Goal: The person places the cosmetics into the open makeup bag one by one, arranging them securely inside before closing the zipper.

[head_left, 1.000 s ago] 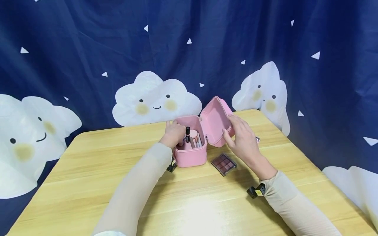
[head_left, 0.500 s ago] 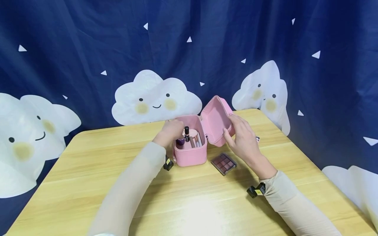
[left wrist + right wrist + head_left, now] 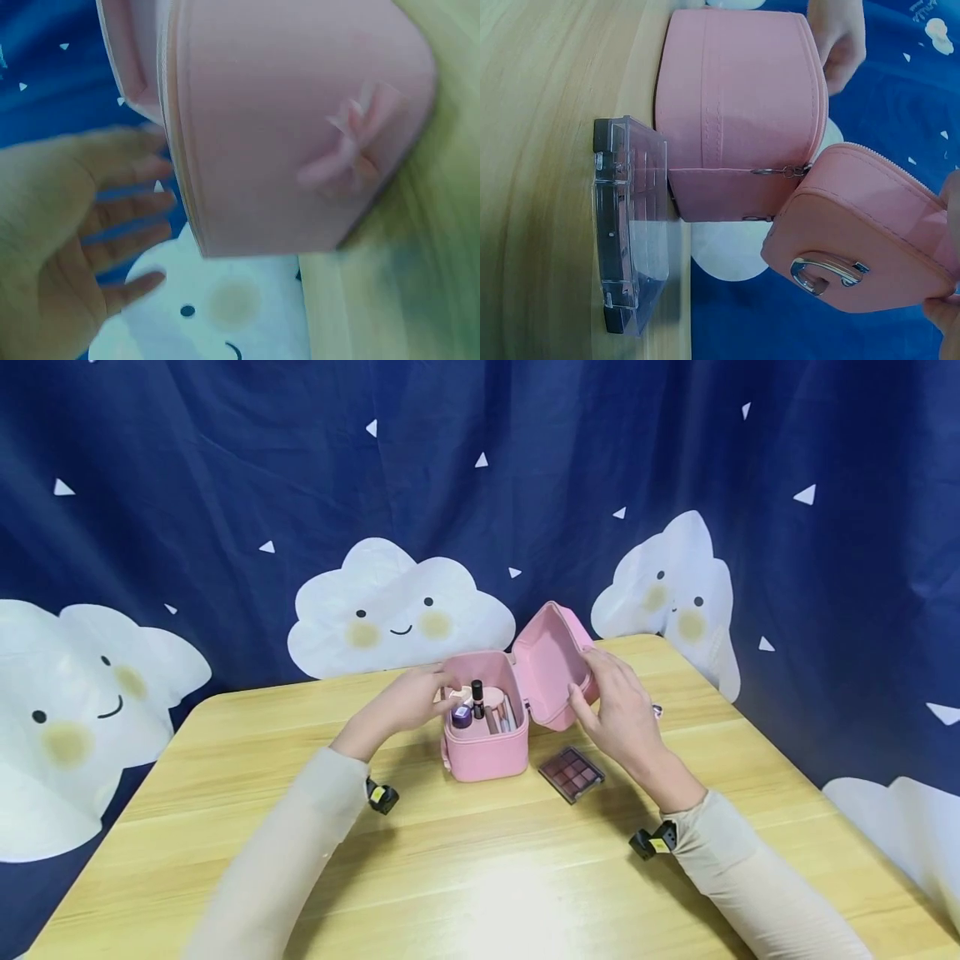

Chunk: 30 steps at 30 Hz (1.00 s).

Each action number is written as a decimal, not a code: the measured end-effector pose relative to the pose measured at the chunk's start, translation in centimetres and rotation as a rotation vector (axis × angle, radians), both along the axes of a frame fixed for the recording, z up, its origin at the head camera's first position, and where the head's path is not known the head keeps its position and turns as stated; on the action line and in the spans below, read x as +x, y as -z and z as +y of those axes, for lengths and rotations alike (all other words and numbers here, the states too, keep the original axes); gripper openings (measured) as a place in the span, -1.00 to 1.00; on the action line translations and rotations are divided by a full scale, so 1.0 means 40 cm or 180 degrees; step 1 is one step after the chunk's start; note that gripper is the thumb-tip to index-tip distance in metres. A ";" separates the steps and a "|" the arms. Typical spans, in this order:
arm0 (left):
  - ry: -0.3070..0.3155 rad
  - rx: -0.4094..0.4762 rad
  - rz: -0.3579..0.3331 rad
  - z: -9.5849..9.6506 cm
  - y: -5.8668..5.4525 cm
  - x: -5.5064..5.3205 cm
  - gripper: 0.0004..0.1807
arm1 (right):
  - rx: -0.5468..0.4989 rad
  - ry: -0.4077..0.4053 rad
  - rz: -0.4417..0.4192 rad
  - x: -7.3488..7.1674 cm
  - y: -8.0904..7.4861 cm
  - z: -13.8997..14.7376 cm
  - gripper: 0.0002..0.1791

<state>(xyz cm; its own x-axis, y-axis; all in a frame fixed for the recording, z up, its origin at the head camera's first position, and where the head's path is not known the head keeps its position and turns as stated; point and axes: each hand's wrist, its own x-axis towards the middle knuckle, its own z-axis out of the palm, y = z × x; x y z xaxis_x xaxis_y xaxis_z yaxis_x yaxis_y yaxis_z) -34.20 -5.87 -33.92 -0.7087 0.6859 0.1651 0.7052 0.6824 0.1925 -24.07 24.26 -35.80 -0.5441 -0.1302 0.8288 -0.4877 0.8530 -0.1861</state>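
A pink makeup case [image 3: 487, 763] stands on the table with its lid [image 3: 551, 670] swung to the right. Inside are a purple-lidded jar [image 3: 461, 717], an upright black tube [image 3: 477, 698], a round pale item and several slim tubes. My left hand [image 3: 408, 702] hovers at the case's left rim, fingers extended and holding nothing; the left wrist view shows this hand [image 3: 64, 225] with fingers spread beside the pink wall. My right hand [image 3: 621, 714] holds the lid's edge between thumb and fingers. In the right wrist view the lid [image 3: 855, 247] bears a metal handle.
An eyeshadow palette [image 3: 572, 774] lies on the wooden table [image 3: 450, 868] in front of the lid; its clear cover shows in the right wrist view. A small shiny thing [image 3: 657, 711] peeks out past my right hand. A blue curtain [image 3: 420, 468] hangs behind the table.
My left hand has come up out of the case and drawn back leftward, uncovering the purple-lidded jar. The right hand stays on the lid.
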 end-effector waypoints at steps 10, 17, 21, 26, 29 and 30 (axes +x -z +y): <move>0.0420 0.0449 0.0213 -0.072 0.042 0.068 -0.63 | -0.0004 -0.0051 0.0005 -0.009 0.003 0.000 -0.46; 0.0629 0.0577 0.0463 -0.068 0.041 0.106 -0.70 | -0.0002 -0.0042 -0.0008 -0.005 -0.002 0.000 -0.46; 0.0568 0.0577 0.0475 -0.074 0.052 0.115 -0.71 | -0.0007 -0.0038 -0.0022 -0.003 -0.006 0.001 -0.46; 0.0450 0.0659 0.0316 -0.089 0.080 0.111 -0.64 | -0.0031 -0.0020 -0.0042 -0.001 -0.002 0.004 -0.45; 0.0429 0.0727 0.0241 -0.096 0.095 0.106 -0.58 | -0.0058 -0.0011 -0.0054 -0.001 0.003 0.007 -0.45; 0.0430 0.0744 0.0233 -0.098 0.098 0.105 -0.57 | -0.0067 -0.0010 -0.0048 -0.002 0.005 0.007 -0.45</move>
<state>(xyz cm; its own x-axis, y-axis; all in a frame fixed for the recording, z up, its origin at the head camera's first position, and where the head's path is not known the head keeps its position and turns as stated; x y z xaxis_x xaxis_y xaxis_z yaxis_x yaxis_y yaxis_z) -30.01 -9.78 -37.85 -0.5939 0.7105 0.3774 0.8046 0.5244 0.2788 -24.14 24.56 -36.00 -0.5561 -0.1145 0.8232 -0.4875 0.8471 -0.2115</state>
